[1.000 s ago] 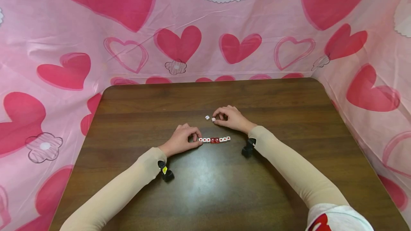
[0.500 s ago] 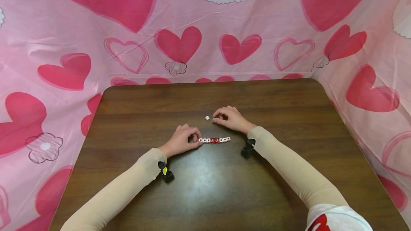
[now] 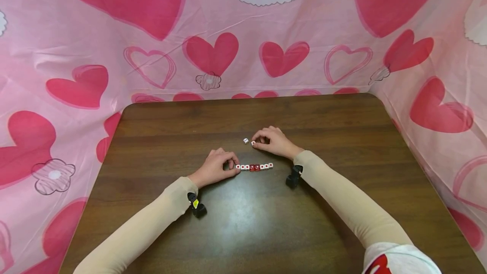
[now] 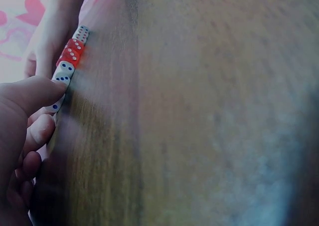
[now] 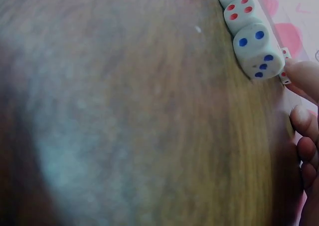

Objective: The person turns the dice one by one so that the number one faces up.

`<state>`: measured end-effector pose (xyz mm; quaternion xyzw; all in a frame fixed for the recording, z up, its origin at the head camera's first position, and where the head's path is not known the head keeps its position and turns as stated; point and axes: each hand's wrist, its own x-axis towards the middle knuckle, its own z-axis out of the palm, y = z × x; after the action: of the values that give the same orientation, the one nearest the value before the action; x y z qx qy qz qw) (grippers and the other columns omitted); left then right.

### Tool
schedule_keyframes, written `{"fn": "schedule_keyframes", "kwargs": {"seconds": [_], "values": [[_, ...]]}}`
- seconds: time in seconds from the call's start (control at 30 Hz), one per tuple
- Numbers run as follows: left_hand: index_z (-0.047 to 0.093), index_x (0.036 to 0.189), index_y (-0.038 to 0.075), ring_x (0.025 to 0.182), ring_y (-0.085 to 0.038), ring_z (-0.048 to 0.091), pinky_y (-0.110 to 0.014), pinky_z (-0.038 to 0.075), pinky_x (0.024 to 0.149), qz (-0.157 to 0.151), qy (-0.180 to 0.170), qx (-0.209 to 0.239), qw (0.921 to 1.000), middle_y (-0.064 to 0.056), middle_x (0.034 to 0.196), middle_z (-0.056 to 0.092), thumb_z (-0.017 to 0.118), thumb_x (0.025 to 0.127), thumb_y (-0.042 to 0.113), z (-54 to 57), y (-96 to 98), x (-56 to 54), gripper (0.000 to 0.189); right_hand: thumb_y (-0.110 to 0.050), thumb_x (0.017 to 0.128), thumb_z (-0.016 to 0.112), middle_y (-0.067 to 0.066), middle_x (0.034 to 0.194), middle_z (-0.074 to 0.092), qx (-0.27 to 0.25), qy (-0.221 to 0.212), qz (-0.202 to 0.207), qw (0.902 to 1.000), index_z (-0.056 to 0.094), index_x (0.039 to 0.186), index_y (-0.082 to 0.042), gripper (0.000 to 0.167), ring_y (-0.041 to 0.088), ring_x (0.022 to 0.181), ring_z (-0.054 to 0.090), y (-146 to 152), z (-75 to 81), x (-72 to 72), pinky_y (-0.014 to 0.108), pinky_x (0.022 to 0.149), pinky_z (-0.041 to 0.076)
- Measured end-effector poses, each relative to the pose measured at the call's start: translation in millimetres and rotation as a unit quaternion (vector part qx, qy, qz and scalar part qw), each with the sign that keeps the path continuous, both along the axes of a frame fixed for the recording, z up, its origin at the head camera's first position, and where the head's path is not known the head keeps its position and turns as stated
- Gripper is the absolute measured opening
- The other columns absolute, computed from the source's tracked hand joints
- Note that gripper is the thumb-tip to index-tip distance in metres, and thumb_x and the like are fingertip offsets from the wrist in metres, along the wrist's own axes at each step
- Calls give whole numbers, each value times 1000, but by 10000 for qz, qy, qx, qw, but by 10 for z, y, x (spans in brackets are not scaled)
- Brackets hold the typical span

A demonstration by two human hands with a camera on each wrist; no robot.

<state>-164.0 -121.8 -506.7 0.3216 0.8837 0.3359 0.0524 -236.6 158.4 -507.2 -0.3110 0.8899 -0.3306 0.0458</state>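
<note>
A short row of dice (image 3: 247, 167) lies across the middle of the table, white ones at both ends and two red dice (image 3: 255, 167) between them. My left hand (image 3: 217, 165) pinches the white die at the row's left end; in the left wrist view the thumb (image 4: 47, 92) lies against that white die (image 4: 56, 107). Farther back, my right hand (image 3: 275, 142) holds a single white die (image 3: 253, 143) between thumb and forefinger. Just left of it sits another loose white die (image 3: 245, 141). The right wrist view shows the row's right-end die (image 5: 256, 51) up close, with blue pips.
The brown wooden table (image 3: 243, 231) has rounded far corners. A pink cloth with hearts (image 3: 213, 54) hangs behind it and along both sides. Black wrist cameras sit below each cuff, the left one (image 3: 198, 206) and the right one (image 3: 294, 176).
The die at my right fingertips was visible a second ago, hidden half a second ago, and now shows again with a different face. My left hand and the row stay put.
</note>
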Motion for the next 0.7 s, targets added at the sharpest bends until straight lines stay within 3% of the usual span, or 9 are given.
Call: {"fn": "schedule_keyframes", "kwargs": {"seconds": [0.37,0.7], "values": [[67,97,23,79,-10,41,-40,32,90,10,-137,-68,9999,14,77,56,82,92,28,1,-1,6,16,-30,97,76,-10,78,56,224,-22,238,9995,74,104,-22,11,15,79,45,78,30,7,38,83,32],[67,98,24,80,-11,41,-41,31,92,-3,-277,-71,9996,15,78,55,81,93,30,9,-19,-5,16,-26,97,77,-13,76,55,219,119,431,9988,74,106,-20,12,12,75,44,198,35,126,34,74,37]]}}
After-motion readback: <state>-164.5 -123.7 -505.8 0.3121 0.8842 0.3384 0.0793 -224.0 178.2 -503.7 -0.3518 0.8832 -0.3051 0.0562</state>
